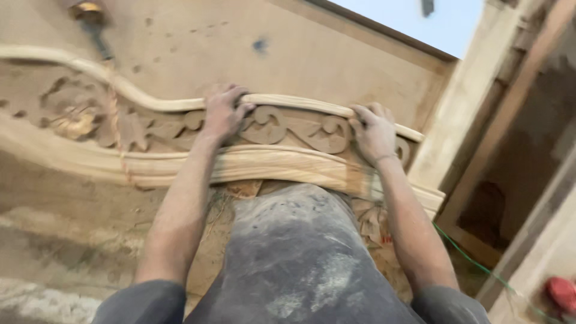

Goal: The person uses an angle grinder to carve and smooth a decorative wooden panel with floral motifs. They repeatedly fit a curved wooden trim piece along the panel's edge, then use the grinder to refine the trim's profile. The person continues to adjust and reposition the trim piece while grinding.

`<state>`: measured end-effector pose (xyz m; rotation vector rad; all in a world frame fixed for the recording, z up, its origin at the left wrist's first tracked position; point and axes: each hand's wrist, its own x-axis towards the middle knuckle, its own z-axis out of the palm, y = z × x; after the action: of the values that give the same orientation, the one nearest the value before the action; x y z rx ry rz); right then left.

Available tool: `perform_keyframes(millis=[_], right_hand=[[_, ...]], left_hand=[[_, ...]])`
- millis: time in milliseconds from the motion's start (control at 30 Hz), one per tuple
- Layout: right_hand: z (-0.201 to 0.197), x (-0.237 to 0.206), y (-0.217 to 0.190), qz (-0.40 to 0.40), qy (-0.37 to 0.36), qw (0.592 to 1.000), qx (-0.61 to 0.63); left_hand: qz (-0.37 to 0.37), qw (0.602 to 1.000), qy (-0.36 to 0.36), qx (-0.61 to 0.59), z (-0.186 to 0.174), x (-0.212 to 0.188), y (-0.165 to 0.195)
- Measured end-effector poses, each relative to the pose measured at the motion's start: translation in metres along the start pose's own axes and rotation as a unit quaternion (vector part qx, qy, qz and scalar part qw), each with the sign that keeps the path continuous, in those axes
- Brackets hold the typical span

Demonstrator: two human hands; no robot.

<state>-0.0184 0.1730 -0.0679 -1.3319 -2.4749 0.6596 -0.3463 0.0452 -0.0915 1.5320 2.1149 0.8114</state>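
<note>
A long carved wooden panel with scroll and leaf ornaments and a curved moulded rim lies across a wooden board. My left hand grips the panel's upper curved rail, fingers curled over its far edge beside a carved scroll. My right hand clasps the same rail further right, near the panel's end. Both forearms reach forward past my dust-covered grey trousers. A carved flower sits at the panel's left part.
A large plywood board lies behind the panel. Wooden frame pieces stand at the right. A green cord runs across the lower right, near a red object. A brass-coloured tool lies at the top left.
</note>
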Motion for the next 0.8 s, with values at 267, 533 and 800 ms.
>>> perform_keyframes(millis=[267, 533, 800], right_hand=[[0.019, 0.005, 0.010, -0.009, -0.049, 0.997, -0.052], [0.010, 0.011, 0.003, -0.021, -0.098, 0.993, -0.059], [-0.001, 0.007, -0.010, 0.002, -0.042, 0.998, -0.051]], left_hand=[[0.002, 0.999, -0.009, 0.036, -0.002, -0.001, -0.021], [0.013, 0.999, -0.030, 0.030, -0.003, -0.005, -0.029], [0.021, 0.999, -0.027, 0.013, 0.002, -0.002, -0.011]])
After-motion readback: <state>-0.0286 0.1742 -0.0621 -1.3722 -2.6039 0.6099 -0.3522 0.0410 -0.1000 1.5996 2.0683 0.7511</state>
